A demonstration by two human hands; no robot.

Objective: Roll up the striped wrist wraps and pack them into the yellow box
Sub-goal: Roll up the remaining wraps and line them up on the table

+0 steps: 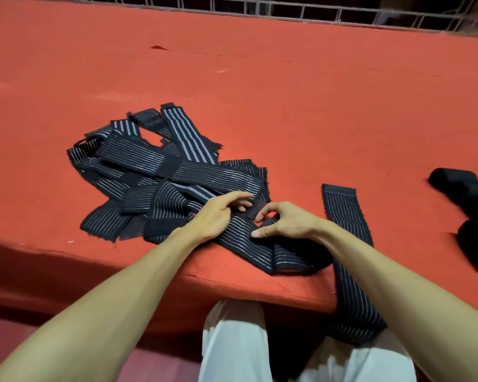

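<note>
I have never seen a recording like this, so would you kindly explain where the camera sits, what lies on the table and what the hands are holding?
There is no machine here: a person works with bare hands. The single picture comes from a camera worn on the head, looking forward and down. The left hand and right hand curl their fingers on the end of a striped wrap, apparently to start rolling it. Behind it, a heap of unrolled wraps lies on the red table. Another wrap hangs over the table's near edge, and dark rolled wraps lie at the right. The yellow box is not in view.
</note>
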